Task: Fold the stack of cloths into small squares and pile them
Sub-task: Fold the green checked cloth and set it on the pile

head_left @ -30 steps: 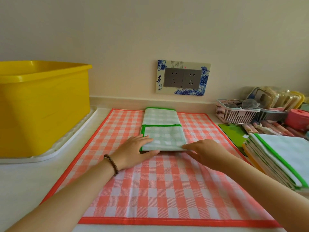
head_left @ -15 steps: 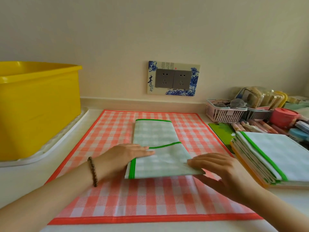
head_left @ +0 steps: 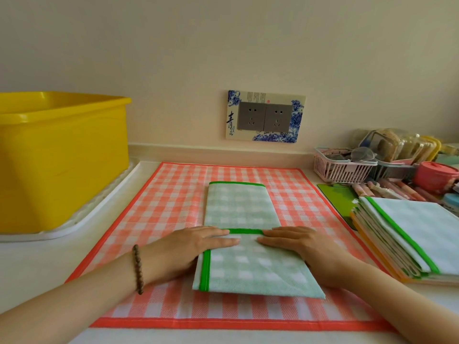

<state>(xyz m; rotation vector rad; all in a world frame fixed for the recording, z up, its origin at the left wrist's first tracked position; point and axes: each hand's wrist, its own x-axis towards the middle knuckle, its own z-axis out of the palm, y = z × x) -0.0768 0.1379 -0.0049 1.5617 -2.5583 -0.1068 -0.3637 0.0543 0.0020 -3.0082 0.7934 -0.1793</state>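
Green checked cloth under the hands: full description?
The green checked cloth is soft-looking fabric, pale green and white, edged in bright green trim. It lies flat as a long strip on the orange checked mat, near end folded over itself. The left hand and right hand press flat on that flap's trimmed edge.

青 on the socket surround (head_left: 232, 112), smaller characters beside it perhaps 花

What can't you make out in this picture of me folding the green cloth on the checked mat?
All in the head view:
Inside of the yellow tub: hidden by its own near wall.
The stack of cloths: cut off by the right edge, so the count is unclear.
Contents of the pink basket: too small and blurred.
Side edges of the green cloth at the fold: covered by the left hand and right hand.
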